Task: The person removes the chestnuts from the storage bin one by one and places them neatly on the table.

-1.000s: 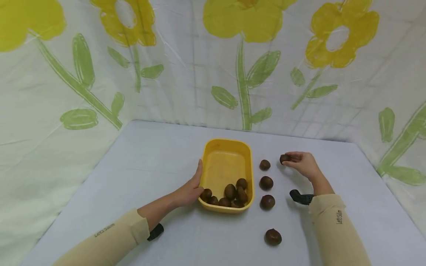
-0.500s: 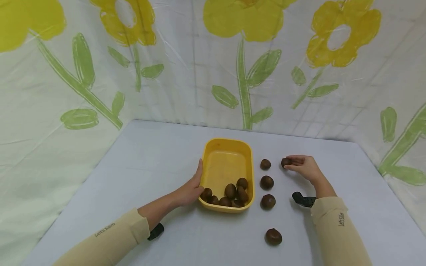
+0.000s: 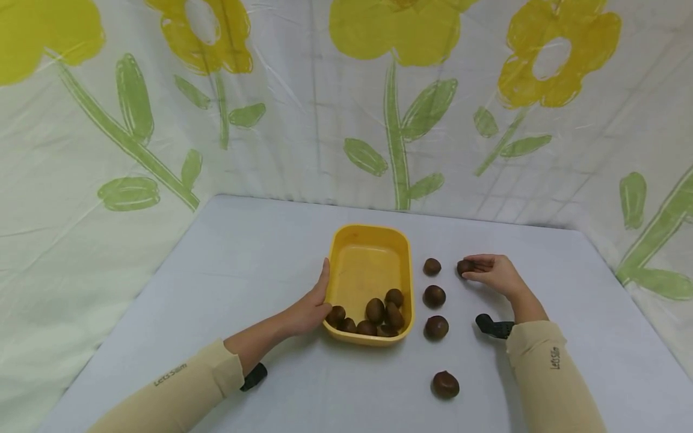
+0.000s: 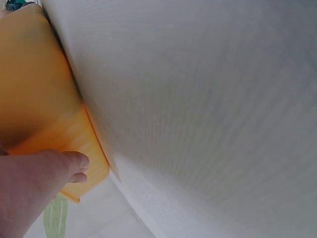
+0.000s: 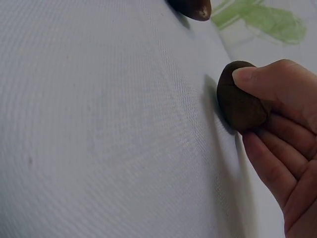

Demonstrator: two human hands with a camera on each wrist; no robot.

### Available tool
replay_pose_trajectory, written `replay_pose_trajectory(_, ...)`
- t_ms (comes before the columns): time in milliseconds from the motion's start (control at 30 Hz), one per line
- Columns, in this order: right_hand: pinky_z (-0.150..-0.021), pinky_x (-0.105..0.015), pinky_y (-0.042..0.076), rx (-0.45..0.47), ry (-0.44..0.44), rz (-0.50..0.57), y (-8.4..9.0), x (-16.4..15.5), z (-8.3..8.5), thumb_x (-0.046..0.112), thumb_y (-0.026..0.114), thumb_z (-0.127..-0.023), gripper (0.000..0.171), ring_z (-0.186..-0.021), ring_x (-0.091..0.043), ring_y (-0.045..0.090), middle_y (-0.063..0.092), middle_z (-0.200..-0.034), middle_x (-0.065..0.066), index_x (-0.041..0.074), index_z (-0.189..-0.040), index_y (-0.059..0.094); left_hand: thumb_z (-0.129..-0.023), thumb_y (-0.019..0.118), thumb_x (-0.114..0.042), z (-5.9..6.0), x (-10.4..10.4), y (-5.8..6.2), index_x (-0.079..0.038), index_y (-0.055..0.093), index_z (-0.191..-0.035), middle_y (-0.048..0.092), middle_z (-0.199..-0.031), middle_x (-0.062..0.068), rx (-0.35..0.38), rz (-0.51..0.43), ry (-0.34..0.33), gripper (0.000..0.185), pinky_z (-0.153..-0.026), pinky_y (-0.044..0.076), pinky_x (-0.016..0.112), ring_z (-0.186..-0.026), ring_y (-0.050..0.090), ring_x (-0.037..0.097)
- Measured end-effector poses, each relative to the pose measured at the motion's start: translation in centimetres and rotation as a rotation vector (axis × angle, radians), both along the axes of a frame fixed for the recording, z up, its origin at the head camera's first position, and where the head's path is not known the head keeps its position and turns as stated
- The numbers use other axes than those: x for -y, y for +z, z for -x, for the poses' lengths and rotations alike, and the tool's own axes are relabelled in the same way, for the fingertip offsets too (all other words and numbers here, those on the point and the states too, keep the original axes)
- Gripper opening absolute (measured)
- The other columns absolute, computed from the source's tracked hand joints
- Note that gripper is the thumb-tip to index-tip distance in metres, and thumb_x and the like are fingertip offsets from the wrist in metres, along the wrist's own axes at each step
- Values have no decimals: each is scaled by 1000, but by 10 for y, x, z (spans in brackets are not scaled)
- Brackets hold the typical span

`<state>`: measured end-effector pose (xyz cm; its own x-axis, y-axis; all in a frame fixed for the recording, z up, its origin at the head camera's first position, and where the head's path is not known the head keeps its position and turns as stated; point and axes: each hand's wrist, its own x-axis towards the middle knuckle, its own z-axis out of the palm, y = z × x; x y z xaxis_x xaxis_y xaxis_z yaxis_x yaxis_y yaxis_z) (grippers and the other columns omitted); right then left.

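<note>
The work with the small dark brown chestnuts is looking about half done: roughly six of them are lying together at the near end of the yellow rectangular plastic tub [image 3: 370, 240], while four are sitting out on the pale grey cloth-covered table [image 3: 243, 252] in a line to the right of the tub, and a fifth, the far-right chestnut [image 3: 462, 266], is lying apart from that line at the far right. From the way they are lying I cannot tell whether the nuts are going into the tub or coming out of it. The right hand [image 3: 494, 273] is resting low on the table with its thumb and fingers curled around this far-right chestnut; in the right wrist view the thumb tip is pressing on top of the nut [image 5: 241, 97] and the fingers are lying behind and under it, so the hand is pinching it while it is touching the cloth or just above it. The left hand [image 3: 310, 308] is lying flat against the left outer wall of the tub, fingers nearly straight, and it is steadying the tub without gripping it.
</note>
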<state>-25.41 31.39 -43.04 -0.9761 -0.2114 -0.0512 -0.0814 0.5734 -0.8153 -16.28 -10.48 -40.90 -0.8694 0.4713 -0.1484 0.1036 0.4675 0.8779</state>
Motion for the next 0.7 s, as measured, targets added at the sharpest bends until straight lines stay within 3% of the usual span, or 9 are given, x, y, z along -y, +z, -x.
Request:
replay_pose_trajectory(133,-76,-7,45,3,-6,-75,2,1,0,23,71,-80,55,-96,9,58,57,-123,-26,-8,-124,55,-84,35,2,0,0,0,-10,-23,-145,-18,-156,9,-11,-9,-8,85,-115,2,48,-144,-9,24)
replay_pose_trajectory(367,-76,-8,44,5,5,-166,6,4,-2,25,70,-81,54,-115,-30,57,58,-124,-23,-5,-124,56,-85,36,2,0,1,0,-11,-24,-145,-18,-155,6,-4,-1,2,86,-116,1,43,-144,-10,20)
replay_pose_trajectory(700,-75,-5,39,-19,17,-203,7,5,-3,26,70,-81,55,-117,-35,55,58,-125,-23,-5,-125,56,-85,35,2,0,0,0,-12,-24,-145,-17,-156,5,6,-5,10,86,-116,1,44,-144,-9,18)
